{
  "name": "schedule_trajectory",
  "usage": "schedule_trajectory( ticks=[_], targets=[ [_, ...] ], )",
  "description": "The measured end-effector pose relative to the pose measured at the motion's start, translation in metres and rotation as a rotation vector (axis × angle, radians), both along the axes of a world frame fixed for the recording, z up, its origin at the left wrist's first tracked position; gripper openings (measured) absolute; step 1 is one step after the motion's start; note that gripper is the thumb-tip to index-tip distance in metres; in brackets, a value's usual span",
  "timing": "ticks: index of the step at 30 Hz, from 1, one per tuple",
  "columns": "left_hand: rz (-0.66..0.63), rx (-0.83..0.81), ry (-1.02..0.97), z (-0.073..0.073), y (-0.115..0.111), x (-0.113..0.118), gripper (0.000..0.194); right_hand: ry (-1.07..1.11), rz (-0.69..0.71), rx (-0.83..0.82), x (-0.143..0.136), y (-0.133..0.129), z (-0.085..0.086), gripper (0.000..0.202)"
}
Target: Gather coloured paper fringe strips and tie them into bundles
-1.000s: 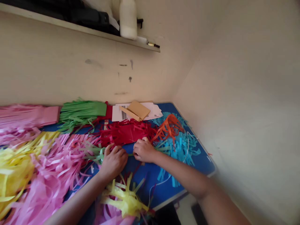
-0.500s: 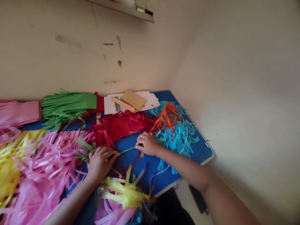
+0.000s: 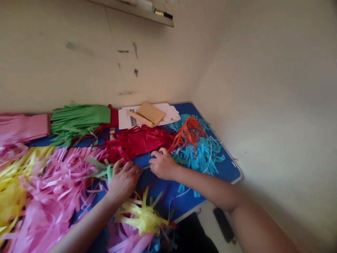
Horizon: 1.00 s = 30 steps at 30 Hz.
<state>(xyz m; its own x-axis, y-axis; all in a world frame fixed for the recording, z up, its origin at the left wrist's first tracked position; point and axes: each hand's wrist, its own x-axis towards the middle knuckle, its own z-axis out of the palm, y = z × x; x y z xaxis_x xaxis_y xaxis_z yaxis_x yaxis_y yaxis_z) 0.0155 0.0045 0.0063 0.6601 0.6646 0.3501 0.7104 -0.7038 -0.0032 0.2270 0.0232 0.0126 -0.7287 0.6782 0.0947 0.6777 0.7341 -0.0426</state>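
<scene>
Over the blue tabletop (image 3: 181, 203), a narrow green paper strip (image 3: 146, 168) runs between my two hands, with only a short stretch showing. My left hand (image 3: 125, 180) is closed on its left end, fingers bent and palm down. Pale green paper fringe (image 3: 101, 170) sticks out to the left of that hand. My right hand (image 3: 162, 165) is closed at the strip's other end, its fingertips partly hidden. Just behind both hands lies red fringed paper (image 3: 142, 142). Below them is a bunch of yellow fringe (image 3: 146, 216) on pink strips.
Blue fringe (image 3: 200, 154) with an orange fringe piece (image 3: 190, 130) lies at the right, crossed by a white cord (image 3: 210, 151). Pink fringe (image 3: 58, 186) and yellow fringe (image 3: 12, 189) cover the left. Green fringed paper (image 3: 81, 116) and folded brown card (image 3: 150, 113) lie along the wall.
My hands have come closer together, so less of the green strip shows between them. The left hand moved right and its fingers shifted; the right moved slightly left.
</scene>
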Motion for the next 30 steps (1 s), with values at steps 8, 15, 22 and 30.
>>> schedule_trajectory(
  ticks=[8, 15, 22, 30],
  targets=[
    [-0.042, 0.124, -0.084, 0.008, 0.003, 0.005, 0.023, 0.055, -0.117, -0.088, -0.011, -0.004, 0.013, 0.013],
    [-0.265, 0.214, -0.239, 0.062, -0.041, -0.03, 0.03, 0.822, -0.222, -0.889, -0.015, -0.056, 0.061, 0.031],
    [-0.129, 0.118, -0.494, 0.075, -0.043, -0.019, 0.012, 1.357, -0.42, -1.46, -0.034, -0.056, 0.055, 0.044],
    [0.062, -0.082, -0.731, 0.063, -0.062, -0.002, 0.012, 1.698, -0.501, -1.379, -0.053, -0.064, 0.048, 0.044]
  ],
)
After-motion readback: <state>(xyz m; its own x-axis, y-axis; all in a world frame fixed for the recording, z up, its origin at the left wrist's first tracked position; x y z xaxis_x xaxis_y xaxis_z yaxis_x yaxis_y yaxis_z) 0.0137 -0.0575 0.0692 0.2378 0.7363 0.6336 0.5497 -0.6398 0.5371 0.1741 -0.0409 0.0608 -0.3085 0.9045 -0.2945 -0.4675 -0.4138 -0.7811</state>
